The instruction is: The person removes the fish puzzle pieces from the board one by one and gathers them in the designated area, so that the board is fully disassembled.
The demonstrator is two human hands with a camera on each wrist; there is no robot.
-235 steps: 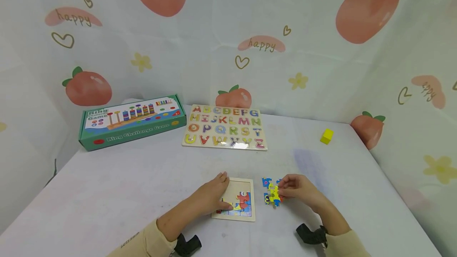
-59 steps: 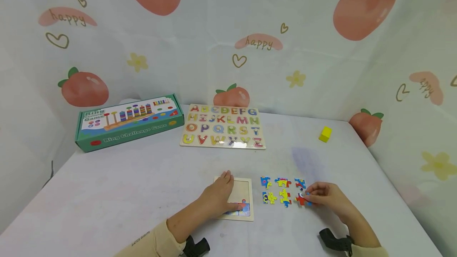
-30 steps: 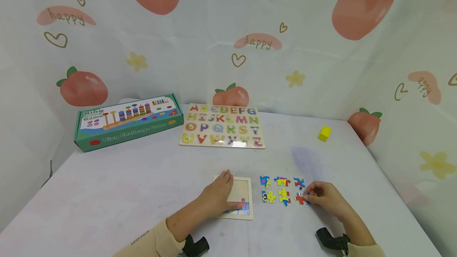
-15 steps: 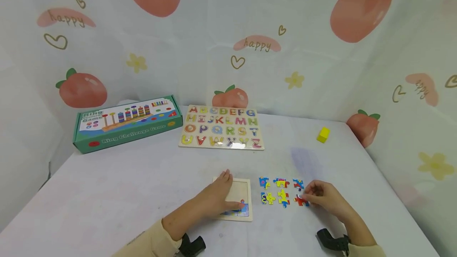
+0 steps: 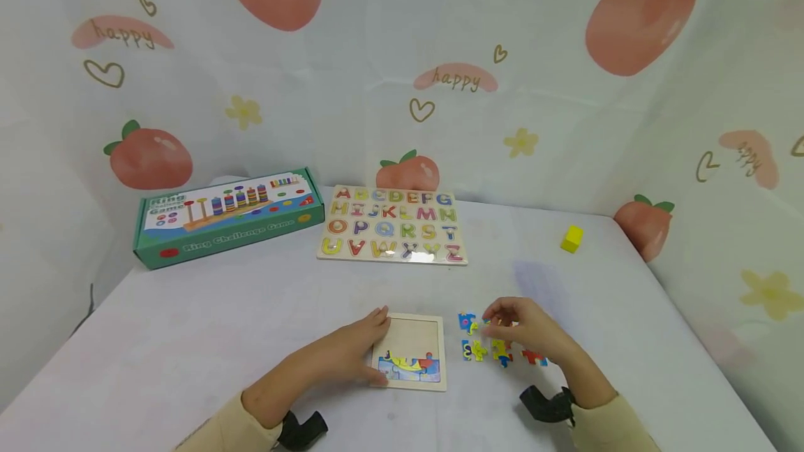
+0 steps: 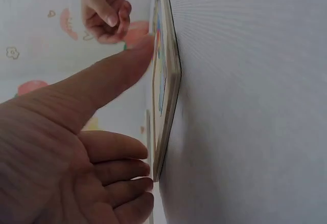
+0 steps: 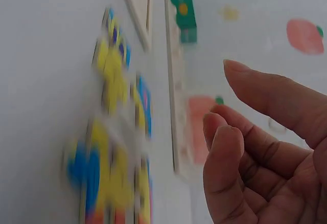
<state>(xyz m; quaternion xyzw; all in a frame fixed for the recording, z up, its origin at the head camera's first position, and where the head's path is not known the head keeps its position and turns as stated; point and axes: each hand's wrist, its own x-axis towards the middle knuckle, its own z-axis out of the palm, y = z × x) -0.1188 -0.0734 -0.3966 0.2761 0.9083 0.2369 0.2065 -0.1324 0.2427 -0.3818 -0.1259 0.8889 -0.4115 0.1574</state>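
Note:
A shallow wooden puzzle tray (image 5: 411, 333) lies at the front middle of the table, its bottom row filled with yellow, red and blue pieces (image 5: 408, 367). At its left rim, my left hand (image 5: 348, 351) rests with thumb and fingers spread along the edge. My right hand (image 5: 530, 326) hovers over the loose jigsaw pieces, thumb apart from the fingertips; the right wrist view shows nothing between them. Beneath and around it lie a blue-and-yellow piece (image 5: 467, 322), a yellow piece (image 5: 474, 350), another yellow piece (image 5: 501, 352) and a red piece (image 5: 534, 357). The hand covers part of the upper row.
An alphabet board (image 5: 394, 224) lies behind the tray. To its left stands a green ring game box (image 5: 229, 218). A yellow block (image 5: 571, 238) sits near the back right, and a patterned curtain (image 5: 352, 75) hangs behind the table.
My right hand has left the red piece and moved left over the upper row. My left hand has slid left, uncovering the tray's bottom row. Since the oldest frame, the loose pieces have been spread out.

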